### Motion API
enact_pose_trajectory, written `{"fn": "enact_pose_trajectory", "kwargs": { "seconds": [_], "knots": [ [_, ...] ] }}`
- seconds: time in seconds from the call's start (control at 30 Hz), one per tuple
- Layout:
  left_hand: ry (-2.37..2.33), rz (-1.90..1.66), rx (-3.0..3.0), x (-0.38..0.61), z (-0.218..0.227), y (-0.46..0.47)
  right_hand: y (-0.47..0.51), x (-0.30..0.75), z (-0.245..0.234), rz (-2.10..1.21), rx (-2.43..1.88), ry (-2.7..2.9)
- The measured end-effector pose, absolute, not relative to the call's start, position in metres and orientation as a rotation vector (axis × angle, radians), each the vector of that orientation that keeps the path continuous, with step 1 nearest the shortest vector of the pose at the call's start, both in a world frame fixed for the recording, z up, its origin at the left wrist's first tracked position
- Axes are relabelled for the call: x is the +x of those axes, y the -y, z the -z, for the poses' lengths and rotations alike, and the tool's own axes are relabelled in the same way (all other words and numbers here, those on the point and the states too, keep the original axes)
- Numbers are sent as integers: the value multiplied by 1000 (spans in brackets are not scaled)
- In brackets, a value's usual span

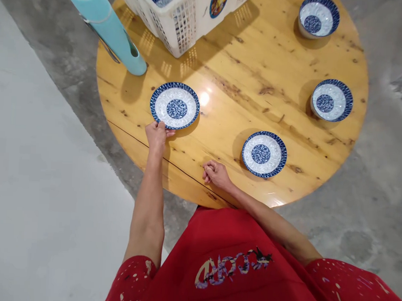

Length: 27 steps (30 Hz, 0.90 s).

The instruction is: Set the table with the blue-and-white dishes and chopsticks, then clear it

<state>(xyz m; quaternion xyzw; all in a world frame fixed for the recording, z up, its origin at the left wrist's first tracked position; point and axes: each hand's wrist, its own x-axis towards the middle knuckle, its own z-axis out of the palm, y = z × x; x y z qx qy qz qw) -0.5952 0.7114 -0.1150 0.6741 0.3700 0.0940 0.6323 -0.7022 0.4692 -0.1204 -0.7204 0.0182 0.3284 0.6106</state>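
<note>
My left hand (157,134) grips the near rim of a blue-and-white bowl (192,106) on the left side of the round wooden table, thumb on top and fingers under the edge. Close to the table's front edge, my right hand (216,173) rests with its fingers curled and nothing visible in them. Just right of it sits a second blue-and-white bowl (261,154), apart from the hand. Two more bowls of the same pattern, a middle one (332,100) and a far one (319,17), stand along the right side.
A white plastic basket (184,25) with blue-and-white dishware inside stands at the back of the wooden table (222,125). A tall light-blue bottle-like container (116,33) stands at the back left. Grey floor (379,176) surrounds the table, with a white surface (46,183) to the left.
</note>
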Motion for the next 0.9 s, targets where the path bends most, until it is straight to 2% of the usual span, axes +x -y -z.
{"fn": "enact_pose_trajectory", "kwargs": {
  "seconds": [0.57,0.9],
  "knots": [
    [-826,-184,1457,-623,112,-706,-468,-703,120,-750,-1681,-30],
    [-833,-168,1432,-601,114,-696,-469,-705,121,-732,-1675,-32]
  ]
}}
